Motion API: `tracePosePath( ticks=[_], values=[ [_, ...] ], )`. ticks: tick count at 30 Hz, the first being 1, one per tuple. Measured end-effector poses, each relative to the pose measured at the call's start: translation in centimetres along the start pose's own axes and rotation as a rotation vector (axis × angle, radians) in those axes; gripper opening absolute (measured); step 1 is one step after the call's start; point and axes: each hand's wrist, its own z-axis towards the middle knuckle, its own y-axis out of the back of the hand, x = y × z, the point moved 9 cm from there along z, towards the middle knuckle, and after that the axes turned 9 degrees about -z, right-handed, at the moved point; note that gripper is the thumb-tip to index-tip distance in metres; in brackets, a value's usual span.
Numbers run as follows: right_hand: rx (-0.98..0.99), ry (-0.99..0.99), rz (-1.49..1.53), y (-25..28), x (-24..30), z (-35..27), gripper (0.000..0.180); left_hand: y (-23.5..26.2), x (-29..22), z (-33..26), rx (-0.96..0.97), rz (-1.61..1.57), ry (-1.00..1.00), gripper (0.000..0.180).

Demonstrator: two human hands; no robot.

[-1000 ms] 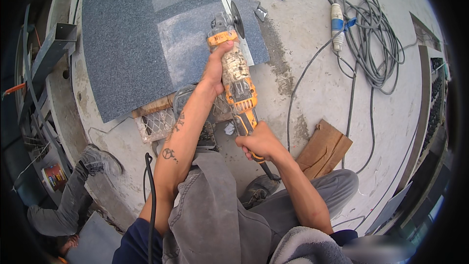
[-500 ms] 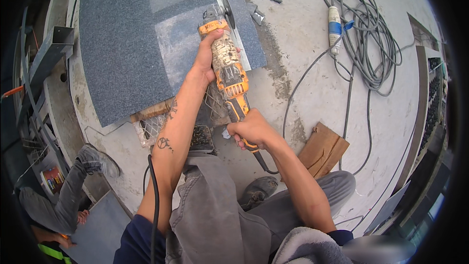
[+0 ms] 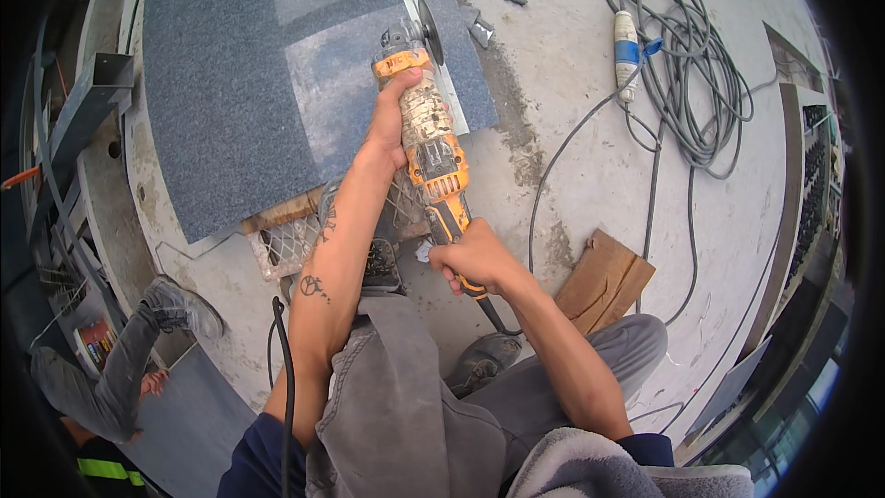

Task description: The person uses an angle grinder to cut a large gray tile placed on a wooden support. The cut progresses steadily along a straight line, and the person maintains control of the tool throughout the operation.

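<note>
Both my hands hold a yellow and black angle grinder (image 3: 441, 161), its body dusty and scuffed. My left hand (image 3: 391, 115) wraps round the front of the body, just behind the head. My right hand (image 3: 473, 256) grips the rear handle, where the cord comes out. The dark cutting disc (image 3: 430, 29) stands on edge at the right of the head, alongside a pale metal straightedge (image 3: 452, 103). That straightedge lies along the right part of a speckled dark grey stone slab (image 3: 212, 120). Whether the disc touches the slab, I cannot tell.
A coiled black cable (image 3: 705, 83) with a blue and white connector (image 3: 626, 55) lies at the right. Brown cardboard (image 3: 604, 282) sits near my right knee. A plastic crate (image 3: 279, 247) shows under the slab's near edge. At lower left, another person's leg (image 3: 124, 364) is beside a grey panel (image 3: 189, 424).
The view has shifted slightly. The grinder and both hands stay in nearly the same place over the slab, with the grip unchanged. The other person at lower left has moved a little.
</note>
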Motion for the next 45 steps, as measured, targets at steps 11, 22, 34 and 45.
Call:
tracePosePath(
  ticks=[11, 22, 34, 45],
  values=[
    [0.022, 0.015, 0.012, 0.0, 1.1, 0.3, 0.013, 0.4, -0.7, 0.7, -0.018, 0.027, 0.005, 0.053],
    [0.007, 0.039, 0.04, 0.6, 2.4, 2.5, 0.015, 0.0, -2.2, 2.7, 0.019, 0.0, 0.032, 0.052],
    [0.002, -0.019, -0.001, -0.5, -1.5, -0.4, 0.015, 0.3, 1.4, -1.2, -0.019, -0.01, 0.039, 0.053],
    [0.033, -0.002, 0.013, -0.1, 0.4, 0.0, 0.014, 0.1, 0.0, 0.1, -0.002, -0.024, 0.055, 0.053]
  ],
)
